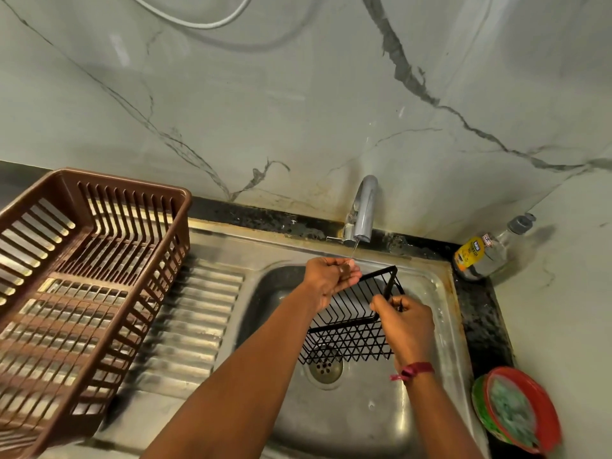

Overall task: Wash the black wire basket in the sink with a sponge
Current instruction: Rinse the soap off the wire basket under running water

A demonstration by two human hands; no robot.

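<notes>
**Basket held under a thin tap stream, sponge not in hand**

While a thin stream falls from the tap (362, 210), the black wire basket (354, 321) hangs tilted over the sink (440, 326), directly below the tap and above the drain (326, 369). Right hand (405, 326) is closed on the basket's rim at the side away from the tap, presumably to carry its weight and set the tilt so water runs off through the mesh. Left hand (329, 278) sits just under the tap, fingers curled, catching the stream at the basket's far edge; whether it grips the wire or anything else cannot be told. No sponge is visible in either hand. A round red dish (530, 409) with greenish scrubbing material lies right of the tap, on the tabletop edge. Brown plastic rack (89, 276) stands left of the tap on the drainboard, likely for drying. Judged stage: wetting or rinsing.
</notes>
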